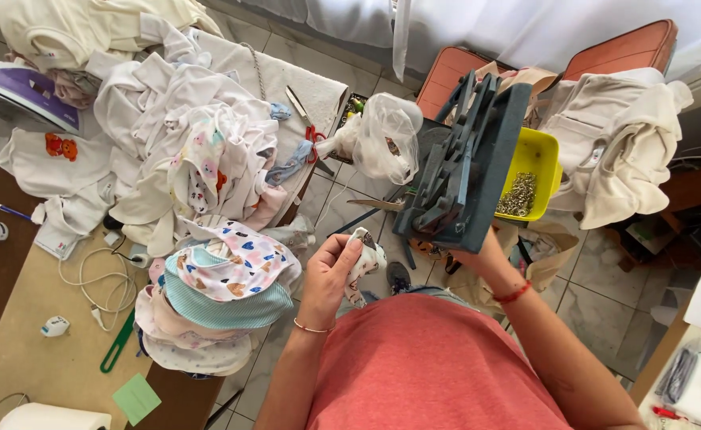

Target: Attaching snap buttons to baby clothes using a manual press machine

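Pinched in the left hand point(330, 271), a small printed cloth point(364, 259) sits at seven o'clock from the grey press point(466, 163), whose base the right hand point(482, 253) grips.

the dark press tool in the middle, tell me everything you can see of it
The press is a dark blue-grey metal hand tool with a flat rectangular base and a raised lever and frame on top. It sits tilted, its top leaning toward the camera. The right hand grips it from below, mostly hidden behind it. A yellow tray of small metal rings lies against its right side. The left hand holds a printed cloth piece just beside its lower left corner.
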